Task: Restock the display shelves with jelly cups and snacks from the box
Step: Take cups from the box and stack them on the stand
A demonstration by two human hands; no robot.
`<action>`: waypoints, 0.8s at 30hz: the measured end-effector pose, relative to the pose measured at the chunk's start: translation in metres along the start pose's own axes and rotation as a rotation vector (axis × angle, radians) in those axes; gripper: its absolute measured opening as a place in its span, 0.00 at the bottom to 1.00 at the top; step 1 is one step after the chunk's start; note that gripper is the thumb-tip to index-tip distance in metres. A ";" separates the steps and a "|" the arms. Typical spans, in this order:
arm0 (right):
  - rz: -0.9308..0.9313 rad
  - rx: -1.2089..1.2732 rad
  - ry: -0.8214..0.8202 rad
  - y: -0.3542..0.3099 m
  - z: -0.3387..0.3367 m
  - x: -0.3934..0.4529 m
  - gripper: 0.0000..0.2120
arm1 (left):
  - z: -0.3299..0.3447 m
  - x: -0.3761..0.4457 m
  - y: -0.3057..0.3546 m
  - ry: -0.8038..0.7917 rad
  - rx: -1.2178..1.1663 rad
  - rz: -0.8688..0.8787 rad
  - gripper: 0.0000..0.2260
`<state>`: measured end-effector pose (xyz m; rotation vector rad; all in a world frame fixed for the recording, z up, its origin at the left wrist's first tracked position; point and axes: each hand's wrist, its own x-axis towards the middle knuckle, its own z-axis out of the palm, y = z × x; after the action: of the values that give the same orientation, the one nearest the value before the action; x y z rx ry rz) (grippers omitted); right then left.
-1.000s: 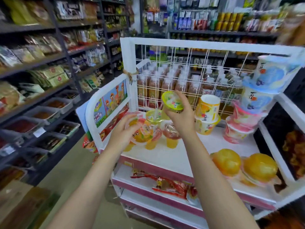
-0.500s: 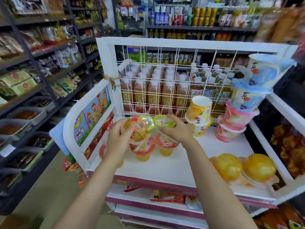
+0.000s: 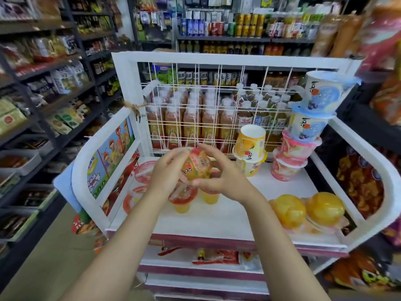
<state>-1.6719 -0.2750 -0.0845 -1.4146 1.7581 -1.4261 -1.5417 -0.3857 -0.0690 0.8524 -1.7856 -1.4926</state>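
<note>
Jelly cup (image 3: 196,165) gripped between left hand (image 3: 167,172) and right hand (image 3: 223,177) above standing cups (image 3: 184,197); careless lowering risks toppling them.

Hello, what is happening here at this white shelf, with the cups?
A person is restocking the white display shelf. Both hands, left hand and right hand, hold one orange jelly cup above the small cups already standing on the top level. Stacked yellow tubs and a taller pink and blue stack stand at the back.
</note>
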 end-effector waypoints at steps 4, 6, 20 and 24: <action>0.019 -0.069 0.087 -0.001 -0.008 -0.012 0.44 | 0.025 0.001 0.004 -0.097 -0.001 -0.015 0.09; 0.058 -0.134 0.163 0.002 -0.016 -0.019 0.46 | 0.033 -0.003 0.001 -0.163 -0.024 -0.034 0.11; 0.198 -0.512 0.274 0.021 -0.041 -0.053 0.40 | 0.026 -0.010 -0.062 -0.271 1.075 0.443 0.22; 0.233 -0.545 0.213 0.013 -0.043 -0.062 0.38 | 0.023 -0.016 -0.074 -0.265 1.312 0.409 0.28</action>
<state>-1.6907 -0.2019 -0.0960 -1.2731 2.4916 -1.0476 -1.5457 -0.3705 -0.1468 0.7419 -2.8941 -0.0079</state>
